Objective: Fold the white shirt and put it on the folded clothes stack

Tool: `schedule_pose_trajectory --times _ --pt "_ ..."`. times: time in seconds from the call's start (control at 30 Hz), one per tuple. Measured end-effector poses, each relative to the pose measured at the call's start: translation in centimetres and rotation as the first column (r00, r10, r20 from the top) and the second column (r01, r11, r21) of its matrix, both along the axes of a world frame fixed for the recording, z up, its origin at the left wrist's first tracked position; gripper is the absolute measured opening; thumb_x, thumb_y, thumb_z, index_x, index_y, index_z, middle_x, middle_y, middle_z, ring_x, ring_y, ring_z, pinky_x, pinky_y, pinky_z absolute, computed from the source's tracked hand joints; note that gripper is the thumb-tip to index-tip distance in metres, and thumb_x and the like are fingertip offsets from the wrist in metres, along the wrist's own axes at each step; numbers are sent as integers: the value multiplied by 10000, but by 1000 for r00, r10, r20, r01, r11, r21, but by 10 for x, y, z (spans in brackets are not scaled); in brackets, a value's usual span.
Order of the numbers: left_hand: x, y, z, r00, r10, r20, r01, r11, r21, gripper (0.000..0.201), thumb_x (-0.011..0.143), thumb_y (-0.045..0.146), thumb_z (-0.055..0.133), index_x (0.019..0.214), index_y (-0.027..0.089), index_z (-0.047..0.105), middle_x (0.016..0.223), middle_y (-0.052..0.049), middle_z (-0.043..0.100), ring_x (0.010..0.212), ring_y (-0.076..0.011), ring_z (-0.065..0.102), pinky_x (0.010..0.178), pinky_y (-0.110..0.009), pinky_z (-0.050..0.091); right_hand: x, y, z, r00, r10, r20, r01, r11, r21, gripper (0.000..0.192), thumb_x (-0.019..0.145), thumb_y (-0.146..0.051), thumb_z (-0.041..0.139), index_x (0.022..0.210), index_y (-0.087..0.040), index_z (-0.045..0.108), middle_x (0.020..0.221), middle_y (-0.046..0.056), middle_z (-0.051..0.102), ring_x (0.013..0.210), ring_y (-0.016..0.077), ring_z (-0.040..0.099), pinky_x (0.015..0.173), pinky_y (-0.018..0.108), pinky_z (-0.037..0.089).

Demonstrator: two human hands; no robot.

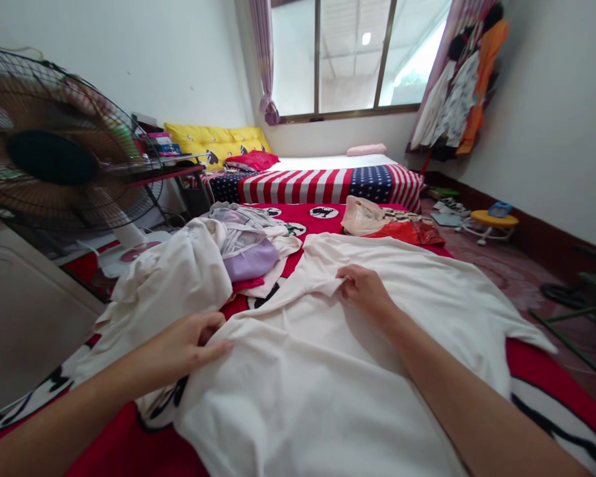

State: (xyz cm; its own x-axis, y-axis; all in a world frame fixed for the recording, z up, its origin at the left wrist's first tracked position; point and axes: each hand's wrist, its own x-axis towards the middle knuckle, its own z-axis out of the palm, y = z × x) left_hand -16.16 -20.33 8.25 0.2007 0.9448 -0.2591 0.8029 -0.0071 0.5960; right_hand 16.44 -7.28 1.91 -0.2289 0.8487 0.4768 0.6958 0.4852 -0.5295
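A white shirt [298,377] lies spread over the red patterned bedcover [536,371], with one sleeve stretched out to the right. My left hand [193,341] is at the shirt's left edge, its thumb and fingers closed on the fabric. Farther up the shirt, my right hand [365,288] pinches a fold of the cloth near the sleeve on the left side. Left of the shirt, a heap of clothes holds a cream garment [179,271] and a lilac piece [251,260].
At the left a fan [52,156] stands close to the bed. Some folded clothes [402,232] lie at the bed's far right. Beyond are a second bed with a striped cover [298,185], a yellow stool [494,218] and hanging clothes [451,99].
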Motion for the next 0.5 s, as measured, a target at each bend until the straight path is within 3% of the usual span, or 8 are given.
schedule_pose_trajectory --times 0.07,0.13,0.3,0.4,0.5 --pt "3 -2 10 988 61 143 -47 994 -95 353 755 534 578 793 191 501 651 16 558 584 -155 506 510 -228 332 6 6 3 977 -70 -203 75 997 18 291 697 -121 468 831 -212 710 799 29 706 741 196 624 719 306 465" --pt "11 -7 24 976 68 207 -42 991 -128 359 744 540 602 825 201 514 623 23 555 556 -150 496 485 -219 311 14 12 7 911 -143 -387 152 988 -7 279 702 -188 492 872 -190 714 778 35 706 664 186 601 648 301 456" --pt "53 -25 54 994 -105 22 106 994 -36 302 767 511 598 897 241 645 660 -7 617 565 -169 524 467 -234 322 40 27 9 762 -187 -620 192 980 -59 316 666 -242 531 897 -139 720 882 78 713 676 172 588 611 280 431" --pt "82 -33 49 983 -174 -61 175 985 10 300 798 480 568 973 265 680 675 -17 633 535 -162 512 448 -244 308 51 33 2 727 -217 -651 203 974 -97 349 635 -243 512 889 -126 720 814 69 699 637 158 554 584 271 414" --pt "107 -38 37 973 -230 -31 230 973 -7 301 797 396 575 1061 294 679 777 -31 678 574 -168 567 478 -243 356 58 36 -7 736 -282 -616 230 959 -164 410 601 -237 469 903 -125 721 657 31 642 511 125 460 480 245 337"
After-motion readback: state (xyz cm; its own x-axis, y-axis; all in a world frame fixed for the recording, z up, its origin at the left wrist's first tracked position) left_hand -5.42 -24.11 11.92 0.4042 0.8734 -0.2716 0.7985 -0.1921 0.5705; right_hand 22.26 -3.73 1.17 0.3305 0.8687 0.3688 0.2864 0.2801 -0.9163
